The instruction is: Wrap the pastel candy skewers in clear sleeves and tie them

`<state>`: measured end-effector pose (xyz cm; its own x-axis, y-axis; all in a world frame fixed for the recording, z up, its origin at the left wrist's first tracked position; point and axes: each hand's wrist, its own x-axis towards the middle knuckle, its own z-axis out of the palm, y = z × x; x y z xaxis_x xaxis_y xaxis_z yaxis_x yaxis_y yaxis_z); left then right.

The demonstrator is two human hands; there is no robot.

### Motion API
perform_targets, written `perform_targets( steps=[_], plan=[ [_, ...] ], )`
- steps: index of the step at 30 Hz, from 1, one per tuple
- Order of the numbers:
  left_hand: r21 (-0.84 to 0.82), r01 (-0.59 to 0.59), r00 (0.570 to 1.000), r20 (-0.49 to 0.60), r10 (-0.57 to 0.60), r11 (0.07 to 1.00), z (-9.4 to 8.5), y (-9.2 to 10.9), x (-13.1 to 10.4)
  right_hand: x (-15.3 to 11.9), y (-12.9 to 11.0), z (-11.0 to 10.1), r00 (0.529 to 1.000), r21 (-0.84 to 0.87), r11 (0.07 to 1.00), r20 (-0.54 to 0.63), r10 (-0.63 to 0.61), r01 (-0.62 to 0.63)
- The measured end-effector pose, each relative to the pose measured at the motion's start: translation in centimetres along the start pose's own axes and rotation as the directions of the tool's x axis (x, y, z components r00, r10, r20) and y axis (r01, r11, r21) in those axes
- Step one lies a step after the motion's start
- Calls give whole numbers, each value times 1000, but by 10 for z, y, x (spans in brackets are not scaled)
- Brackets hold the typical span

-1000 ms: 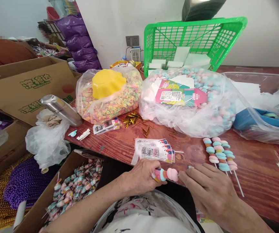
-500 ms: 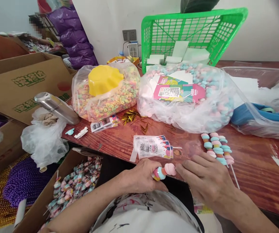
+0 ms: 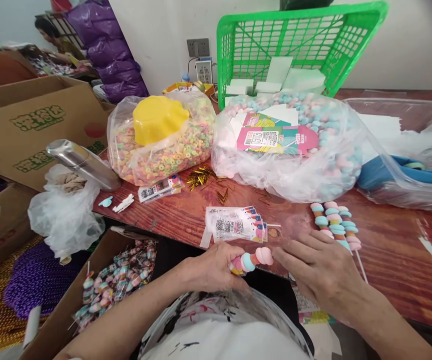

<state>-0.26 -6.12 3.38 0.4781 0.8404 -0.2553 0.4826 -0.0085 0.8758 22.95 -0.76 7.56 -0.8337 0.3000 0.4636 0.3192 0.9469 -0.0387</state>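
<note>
My left hand [image 3: 218,265] is closed round a candy skewer [image 3: 249,261] of pink and blue marshmallow-like pieces with orange bits between them. Its lower part, with a patch of yellow print, disappears into my fist. At the pink tip, my right hand [image 3: 313,267] is curled with its fingertips close to the candy; what they grip, if anything, is hidden. Beyond that hand, finished-looking rows of candy skewers [image 3: 336,225] lie side by side on the table, one with its white stick pointing towards me. Printed clear packets [image 3: 234,223] lie fanned out ahead of my left hand.
Gold twist ties [image 3: 199,176] lie behind the packets. Large bags of candy rings [image 3: 159,162] and marshmallows [image 3: 336,145] stand farther back, before a green basket [image 3: 227,55]. A steel flask [image 3: 84,165] is at left. Below the edge, a carton [image 3: 69,290] holds wrapped skewers.
My left hand has shifted slightly left with the skewer. The right hand's fingertips have come away a little from the pink tip. The view has tilted slightly.
</note>
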Motion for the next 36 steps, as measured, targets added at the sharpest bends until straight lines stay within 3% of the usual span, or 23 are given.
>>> perform_targets(
  steps=[5,9,12,14,16,18,20,24,28,30,31,33,36],
  plan=[
    [-173,80,997,-3,-82,982,7,0,2,-3,-4,2,999,-6,999,-5,-33,33],
    [-231,130,982,-107,-157,964,11,-3,2,-7,-14,0,995,1,995,-11,-95,95],
    [-184,122,975,-164,-153,975,11,-3,1,-8,-18,-3,994,-6,995,-43,-102,101],
    [-94,112,983,-136,-124,989,10,0,-2,-9,-16,-3,996,-15,998,-58,-68,68],
    [-61,82,996,-18,-83,995,8,4,-5,-10,-10,-2,998,-11,999,-45,-38,38],
    [-143,76,987,153,-54,987,3,8,-8,-11,-2,-1,999,6,999,-34,-39,39],
    [-308,104,955,297,-8,946,-6,9,-9,-12,6,-3,997,28,997,-33,-73,74],
    [-587,181,883,450,132,789,-30,-1,1,-10,13,-10,986,-2,987,-41,-159,159],
    [-495,289,765,634,113,819,-41,-14,14,-5,9,-16,972,-22,975,-84,-220,219],
    [-451,333,737,672,70,828,-38,-17,18,-5,5,-17,969,-22,974,-98,-225,224],
    [-439,351,748,663,35,827,-35,-17,18,-6,3,-17,970,-26,975,-98,-220,219],
    [-428,354,819,572,-55,832,-27,-16,17,-9,0,-14,976,-39,981,-99,-193,190],
    [-424,240,953,273,-129,873,-17,-9,11,-13,-2,-7,989,-54,992,-89,-118,114]
  ],
)
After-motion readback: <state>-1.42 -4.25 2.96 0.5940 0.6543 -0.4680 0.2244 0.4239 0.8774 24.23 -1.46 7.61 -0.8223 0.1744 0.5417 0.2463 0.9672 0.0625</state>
